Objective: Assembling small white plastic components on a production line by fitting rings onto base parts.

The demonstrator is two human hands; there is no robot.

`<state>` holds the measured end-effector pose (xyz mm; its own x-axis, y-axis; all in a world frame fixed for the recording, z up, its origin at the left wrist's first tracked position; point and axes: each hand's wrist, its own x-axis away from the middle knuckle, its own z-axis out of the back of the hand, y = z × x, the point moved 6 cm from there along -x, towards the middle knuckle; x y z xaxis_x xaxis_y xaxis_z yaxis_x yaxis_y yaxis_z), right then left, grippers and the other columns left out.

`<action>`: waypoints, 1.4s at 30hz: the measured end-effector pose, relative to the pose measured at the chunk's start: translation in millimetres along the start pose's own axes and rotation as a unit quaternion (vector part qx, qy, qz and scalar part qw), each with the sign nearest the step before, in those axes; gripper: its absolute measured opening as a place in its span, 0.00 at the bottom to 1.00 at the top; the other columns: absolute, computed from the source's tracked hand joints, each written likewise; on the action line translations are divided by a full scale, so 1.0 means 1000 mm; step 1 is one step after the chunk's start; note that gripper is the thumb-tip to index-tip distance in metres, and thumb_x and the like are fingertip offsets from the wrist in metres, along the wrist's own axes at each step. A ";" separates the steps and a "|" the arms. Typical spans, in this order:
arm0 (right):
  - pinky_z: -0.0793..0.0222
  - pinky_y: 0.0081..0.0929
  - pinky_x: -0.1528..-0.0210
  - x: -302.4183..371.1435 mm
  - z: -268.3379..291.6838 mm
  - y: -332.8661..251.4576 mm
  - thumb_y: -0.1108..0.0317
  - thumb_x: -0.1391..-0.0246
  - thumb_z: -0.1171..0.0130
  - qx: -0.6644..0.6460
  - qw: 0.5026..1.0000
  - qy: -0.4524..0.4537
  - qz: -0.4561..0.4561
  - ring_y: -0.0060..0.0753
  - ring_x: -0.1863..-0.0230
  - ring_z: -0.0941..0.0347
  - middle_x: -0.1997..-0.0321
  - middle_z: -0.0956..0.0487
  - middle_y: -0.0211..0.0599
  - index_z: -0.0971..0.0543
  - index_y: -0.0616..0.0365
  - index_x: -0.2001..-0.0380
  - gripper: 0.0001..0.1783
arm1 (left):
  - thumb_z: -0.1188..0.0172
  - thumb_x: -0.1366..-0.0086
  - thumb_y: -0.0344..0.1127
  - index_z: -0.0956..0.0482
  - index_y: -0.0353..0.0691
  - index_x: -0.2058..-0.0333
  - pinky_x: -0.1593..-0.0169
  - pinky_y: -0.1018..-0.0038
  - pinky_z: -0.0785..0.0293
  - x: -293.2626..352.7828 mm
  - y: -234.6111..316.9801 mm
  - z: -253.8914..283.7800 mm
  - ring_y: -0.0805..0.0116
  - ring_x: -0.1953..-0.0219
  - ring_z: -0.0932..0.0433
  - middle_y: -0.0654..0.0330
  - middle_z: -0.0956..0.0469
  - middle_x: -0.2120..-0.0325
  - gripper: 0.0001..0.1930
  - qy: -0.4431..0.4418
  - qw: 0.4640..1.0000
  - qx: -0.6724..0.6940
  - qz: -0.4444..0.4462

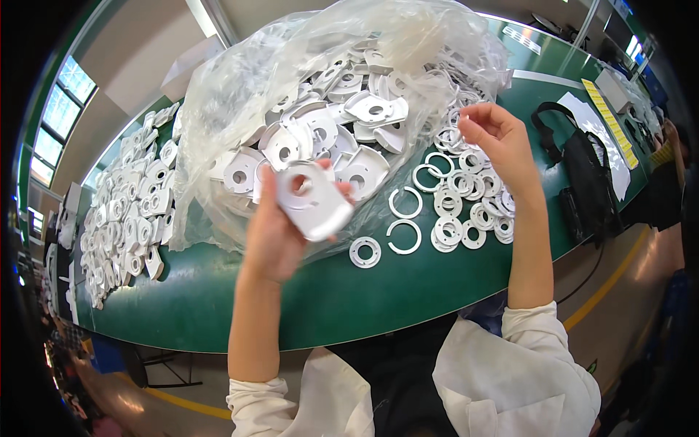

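Note:
My left hand (280,229) holds a white plastic housing part (312,201) with a round hole, raised above the green table (328,298). My right hand (502,142) is lifted over a pile of white plastic rings (466,200), fingers pinched together near the bag's edge; whether a ring sits between them is unclear. A large clear plastic bag (240,87) full of white housing parts (342,124) lies open just behind both hands.
Rows of finished white parts (127,211) are laid out on the table's left side. A black bag with straps (582,182) sits at the right, with white sheets (604,138) and a yellow strip (611,120) beyond it. Loose rings (404,237) lie near the front.

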<state>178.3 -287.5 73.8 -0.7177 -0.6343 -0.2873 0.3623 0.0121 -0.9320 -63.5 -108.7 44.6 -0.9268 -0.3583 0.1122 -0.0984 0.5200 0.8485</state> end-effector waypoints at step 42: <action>0.29 0.23 0.59 0.020 -0.063 -0.005 0.72 0.52 0.35 0.031 0.989 -0.092 0.114 0.33 0.64 0.23 0.67 0.19 0.39 0.18 0.62 0.66 0.08 | 0.55 0.28 0.46 0.39 0.40 0.44 0.67 0.73 0.22 -0.007 -0.052 -0.010 0.57 0.60 0.19 0.46 0.24 0.54 0.21 0.022 0.996 0.035 0.073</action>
<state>124.4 -251.7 58.6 -0.4955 -0.7499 -0.4382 0.5428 0.1266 -0.8303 -47.9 -140.7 5.0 -0.9164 -0.3073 0.2564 0.0107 0.6217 0.7832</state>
